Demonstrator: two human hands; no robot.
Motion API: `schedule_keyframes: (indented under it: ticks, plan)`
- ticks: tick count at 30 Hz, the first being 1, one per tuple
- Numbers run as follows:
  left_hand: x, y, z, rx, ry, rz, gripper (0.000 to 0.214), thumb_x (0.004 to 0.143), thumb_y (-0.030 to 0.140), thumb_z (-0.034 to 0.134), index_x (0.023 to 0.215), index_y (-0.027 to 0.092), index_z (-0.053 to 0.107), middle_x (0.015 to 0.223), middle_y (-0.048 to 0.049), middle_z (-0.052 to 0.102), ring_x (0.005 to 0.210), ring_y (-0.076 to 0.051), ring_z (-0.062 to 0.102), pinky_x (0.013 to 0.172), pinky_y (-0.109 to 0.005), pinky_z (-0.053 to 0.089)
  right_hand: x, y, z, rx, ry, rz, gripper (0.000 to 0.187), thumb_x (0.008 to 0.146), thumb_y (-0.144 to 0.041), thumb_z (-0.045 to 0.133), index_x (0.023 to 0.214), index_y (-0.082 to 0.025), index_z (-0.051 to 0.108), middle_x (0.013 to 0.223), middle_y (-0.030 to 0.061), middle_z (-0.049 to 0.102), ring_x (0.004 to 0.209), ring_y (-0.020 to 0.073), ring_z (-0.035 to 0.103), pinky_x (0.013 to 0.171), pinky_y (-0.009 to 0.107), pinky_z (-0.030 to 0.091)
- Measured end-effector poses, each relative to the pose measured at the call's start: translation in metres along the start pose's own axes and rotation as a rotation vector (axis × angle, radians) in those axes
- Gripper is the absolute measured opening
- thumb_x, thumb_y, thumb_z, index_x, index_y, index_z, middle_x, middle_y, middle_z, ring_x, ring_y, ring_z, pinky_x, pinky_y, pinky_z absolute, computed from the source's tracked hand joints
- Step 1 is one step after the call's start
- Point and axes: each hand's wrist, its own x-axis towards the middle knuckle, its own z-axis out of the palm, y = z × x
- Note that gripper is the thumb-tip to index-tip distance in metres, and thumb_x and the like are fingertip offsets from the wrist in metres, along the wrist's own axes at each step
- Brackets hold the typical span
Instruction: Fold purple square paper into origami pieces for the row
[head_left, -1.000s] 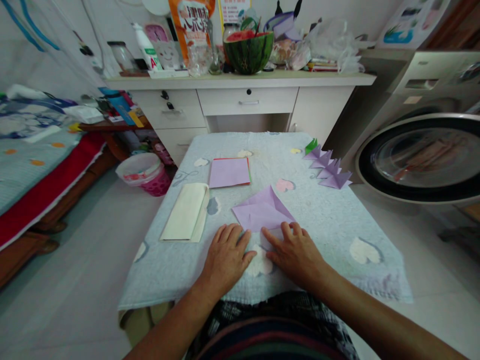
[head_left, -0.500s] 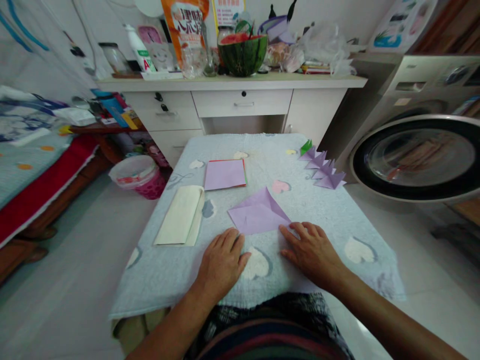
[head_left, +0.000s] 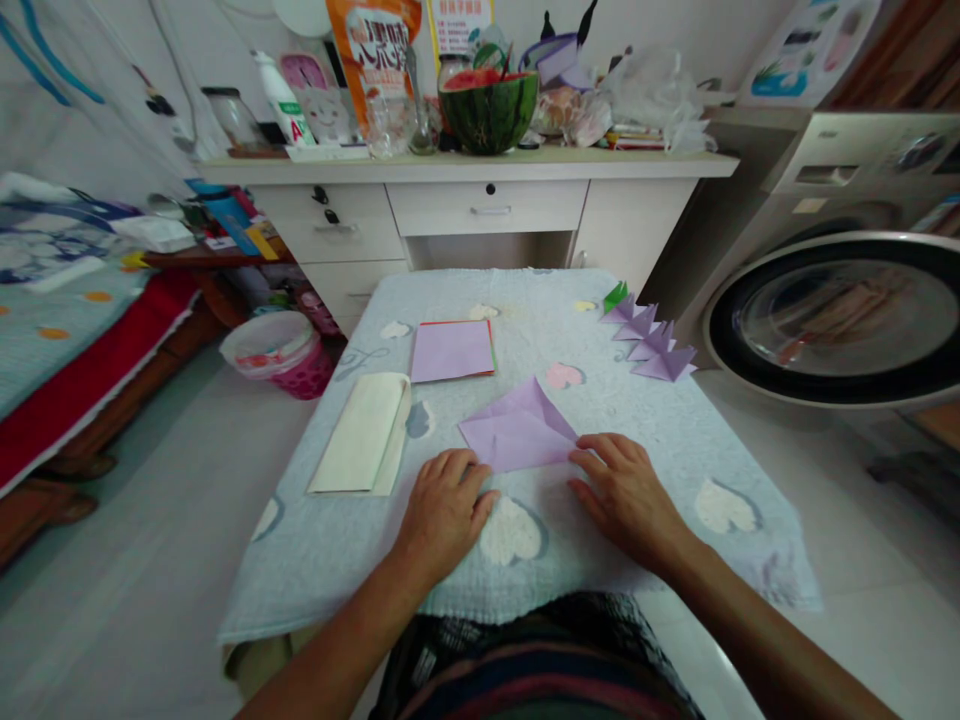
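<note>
A partly folded sheet of purple origami paper lies on the cloth-covered table in front of me. My left hand rests at its lower left edge, fingers stretched and thumb apart. At the paper's right corner lies my right hand, its fingertips touching the corner and its thumb apart. Farther back sits a stack of square paper, purple on top with red and green edges showing. A folded cream paper is left of my left hand. Several folded purple pieces and a green one stand at the far right.
The table wears a pale blue cloth with heart patterns. Behind it, a white cabinet carries a cut watermelon and jars. A washing machine with its door open stands right; a pink bin stands left on the floor.
My right hand has shifted slightly, its fingertips now over the purple paper's right corner. My left hand has moved up a little along the lower left edge. The paper looks unchanged.
</note>
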Motion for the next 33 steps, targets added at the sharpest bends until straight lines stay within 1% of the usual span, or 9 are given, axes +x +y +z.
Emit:
schedule_keyframes:
  ticks: [4, 7, 11, 14, 18, 21, 24, 27, 33]
  plan:
    - [0.022, -0.006, 0.001, -0.11, 0.043, -0.021, 0.022, 0.083, 0.025, 0.067, 0.102, 0.021, 0.058, 0.107, -0.0065, 0.057, 0.104, -0.025, 0.054, 0.092, -0.042, 0.045, 0.02, -0.028, 0.009, 0.171, 0.005, -0.167, 0.028, 0.087, -0.015, 0.055, 0.114, -0.015, 0.065, 0.121, 0.0123, 0.061, 0.11, 0.0268, 0.053, 0.097, 0.045, 0.045]
    - [0.034, -0.012, 0.006, -0.172, 0.016, -0.075, 0.028, 0.079, 0.031, 0.071, 0.099, 0.02, 0.055, 0.1, -0.0044, 0.057, 0.098, -0.024, 0.054, 0.087, -0.04, 0.046, 0.031, -0.039, 0.022, 0.217, 0.028, -0.144, 0.029, 0.084, -0.013, 0.058, 0.112, -0.014, 0.065, 0.121, 0.0132, 0.061, 0.11, 0.0273, 0.053, 0.098, 0.046, 0.045]
    - [0.037, -0.016, 0.013, -0.163, -0.01, -0.122, 0.033, 0.074, 0.036, 0.075, 0.094, 0.019, 0.055, 0.099, -0.0045, 0.056, 0.099, -0.025, 0.053, 0.086, -0.04, 0.046, 0.035, -0.038, 0.037, 0.22, 0.085, -0.137, 0.027, 0.084, -0.015, 0.058, 0.11, -0.015, 0.066, 0.127, 0.0144, 0.058, 0.117, 0.0296, 0.05, 0.102, 0.049, 0.043]
    - [0.034, -0.016, 0.017, -0.15, 0.013, -0.135, 0.036, 0.076, 0.034, 0.075, 0.102, 0.019, 0.055, 0.104, -0.0058, 0.057, 0.103, -0.026, 0.052, 0.089, -0.042, 0.045, 0.034, -0.035, 0.042, 0.233, 0.085, -0.148, 0.029, 0.085, -0.015, 0.058, 0.113, -0.016, 0.066, 0.125, 0.0132, 0.06, 0.114, 0.0291, 0.052, 0.1, 0.05, 0.044]
    - [0.03, -0.016, 0.019, -0.157, 0.04, -0.093, 0.038, 0.082, 0.029, 0.068, 0.117, 0.021, 0.055, 0.111, -0.0069, 0.057, 0.107, -0.026, 0.052, 0.092, -0.043, 0.044, 0.032, -0.034, 0.043, 0.232, 0.096, -0.141, 0.029, 0.085, -0.015, 0.057, 0.113, -0.016, 0.065, 0.123, 0.0132, 0.061, 0.112, 0.0293, 0.052, 0.099, 0.05, 0.044]
    - [0.028, -0.016, 0.018, -0.161, 0.05, -0.04, 0.029, 0.086, 0.022, 0.062, 0.116, 0.025, 0.061, 0.11, -0.0063, 0.058, 0.106, -0.024, 0.053, 0.092, -0.042, 0.045, 0.032, -0.034, 0.044, 0.238, 0.106, -0.145, 0.03, 0.086, -0.015, 0.056, 0.115, -0.016, 0.065, 0.123, 0.0129, 0.061, 0.112, 0.0288, 0.052, 0.099, 0.05, 0.044]
    - [0.027, -0.014, 0.017, -0.137, 0.046, -0.008, 0.027, 0.087, 0.018, 0.059, 0.113, 0.025, 0.064, 0.113, -0.0062, 0.059, 0.108, -0.024, 0.053, 0.092, -0.042, 0.045, 0.031, -0.033, 0.046, 0.252, 0.108, -0.155, 0.03, 0.087, -0.016, 0.055, 0.116, -0.016, 0.065, 0.123, 0.0125, 0.062, 0.113, 0.0283, 0.051, 0.099, 0.049, 0.044]
    - [0.027, -0.012, 0.016, -0.101, 0.025, -0.011, 0.029, 0.086, 0.017, 0.06, 0.114, 0.025, 0.065, 0.114, -0.0069, 0.061, 0.108, -0.025, 0.054, 0.09, -0.043, 0.046, 0.031, -0.033, 0.047, 0.266, 0.107, -0.164, 0.031, 0.087, -0.017, 0.055, 0.117, -0.016, 0.064, 0.122, 0.0123, 0.063, 0.113, 0.0276, 0.051, 0.098, 0.049, 0.043]
    - [0.028, -0.009, 0.014, -0.048, -0.002, -0.022, 0.031, 0.087, 0.017, 0.059, 0.116, 0.024, 0.063, 0.115, -0.0073, 0.061, 0.109, -0.025, 0.053, 0.09, -0.043, 0.047, 0.031, -0.036, 0.043, 0.25, 0.078, -0.122, 0.032, 0.086, -0.018, 0.057, 0.117, -0.016, 0.065, 0.123, 0.0115, 0.064, 0.113, 0.0283, 0.05, 0.098, 0.05, 0.041]
